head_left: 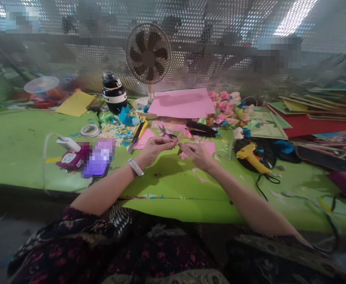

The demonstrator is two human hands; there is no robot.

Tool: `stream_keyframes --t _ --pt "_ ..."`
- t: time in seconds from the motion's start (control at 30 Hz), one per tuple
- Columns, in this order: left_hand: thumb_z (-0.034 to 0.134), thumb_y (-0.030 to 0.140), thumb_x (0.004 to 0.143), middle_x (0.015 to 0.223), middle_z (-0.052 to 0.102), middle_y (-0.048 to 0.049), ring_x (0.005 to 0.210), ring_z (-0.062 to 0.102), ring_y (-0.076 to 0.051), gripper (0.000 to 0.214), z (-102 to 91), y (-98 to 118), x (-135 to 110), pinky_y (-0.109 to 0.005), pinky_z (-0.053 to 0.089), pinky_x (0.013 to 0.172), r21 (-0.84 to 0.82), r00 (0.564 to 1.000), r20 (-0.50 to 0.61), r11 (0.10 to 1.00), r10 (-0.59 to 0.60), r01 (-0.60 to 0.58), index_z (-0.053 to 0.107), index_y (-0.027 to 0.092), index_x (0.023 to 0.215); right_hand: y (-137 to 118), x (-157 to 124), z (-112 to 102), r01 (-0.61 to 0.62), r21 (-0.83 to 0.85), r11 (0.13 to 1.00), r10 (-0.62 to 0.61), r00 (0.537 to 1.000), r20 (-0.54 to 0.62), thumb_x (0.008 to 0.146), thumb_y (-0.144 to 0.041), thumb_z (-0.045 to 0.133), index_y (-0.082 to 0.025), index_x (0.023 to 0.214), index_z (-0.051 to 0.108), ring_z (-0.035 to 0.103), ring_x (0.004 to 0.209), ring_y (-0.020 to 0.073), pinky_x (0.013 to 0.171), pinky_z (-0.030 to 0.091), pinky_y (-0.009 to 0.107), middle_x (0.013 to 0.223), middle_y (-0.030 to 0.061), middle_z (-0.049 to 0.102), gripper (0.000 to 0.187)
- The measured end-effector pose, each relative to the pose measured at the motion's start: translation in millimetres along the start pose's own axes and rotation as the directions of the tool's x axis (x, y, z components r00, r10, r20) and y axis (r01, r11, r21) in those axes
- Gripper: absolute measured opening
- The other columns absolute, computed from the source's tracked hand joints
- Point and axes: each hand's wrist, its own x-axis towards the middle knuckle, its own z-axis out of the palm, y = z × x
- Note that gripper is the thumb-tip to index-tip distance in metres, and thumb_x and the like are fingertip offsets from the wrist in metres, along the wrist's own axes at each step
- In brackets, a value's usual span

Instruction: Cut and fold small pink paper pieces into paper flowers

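My left hand (156, 148) and my right hand (197, 154) meet over the green table (19, 142), fingers pinched together on a small pink paper piece (179, 138) held between them. A white watch band sits on my left wrist. Small scissors (167, 133) lie just beyond my fingertips on pink paper scraps. A yellow glue gun (251, 157) rests to the right of my right hand.
A small fan (148, 55) stands at the back, with a pink sheet (182, 103), paper flowers (229, 106) and a black bottle (113, 94) near it. A utility knife (137, 135), tape roll (90, 130), charger and phone lie left. Stacked card sheets (315, 106) fill the right.
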Motion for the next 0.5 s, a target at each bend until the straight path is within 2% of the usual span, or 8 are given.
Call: stream_keyframes --t 0.2,0.5 --pt "0.092 0.037 0.058 0.085 0.078 -0.0036 0.086 0.071 -0.017 0.026 0.1 0.5 -0.6 -0.038 0.055 0.094 0.045 0.999 0.007 0.998 0.047 -0.047 0.078 0.021 0.073 0.5 0.3 -2.4 -0.025 0.018 1.0 0.025 0.999 0.036 0.091 -0.077 0.038 -0.016 0.072 0.069 0.036 0.05 0.0116 0.05 0.027 0.028 0.052 -0.0031 0.039 0.071" --pt "0.092 0.04 0.058 0.075 0.074 -0.0014 0.078 0.067 -0.015 0.028 5.4 1.3 -3.8 -0.036 0.053 0.086 0.056 0.995 -0.03 0.994 0.091 -0.089 0.074 0.02 0.066 1.1 0.0 -0.3 0.0 0.047 0.999 -0.004 0.997 0.073 0.092 -0.075 0.038 -0.016 0.072 0.069 0.039 0.049 0.0109 0.048 0.027 0.026 0.053 -0.0019 0.046 0.07"
